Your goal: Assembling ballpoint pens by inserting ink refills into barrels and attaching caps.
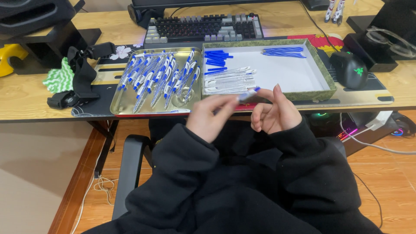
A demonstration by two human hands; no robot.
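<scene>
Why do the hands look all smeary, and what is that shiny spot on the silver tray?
In the head view, the left hand and the pen it holds look smeared by motion blur, the right hand less so; the metal tray shows pale glare on its bare bottom; the pens in the tray stay sharp; coloured glows show under the desk.

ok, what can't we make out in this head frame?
- Pen between the left hand and right hand: motion blur, and fingers cover most of its barrel.
- Right hand's grip: fingers curled, contact unclear.
- Monitor: cut off by the top edge.
- Small parts in the white box: too small to tell apart.
</scene>
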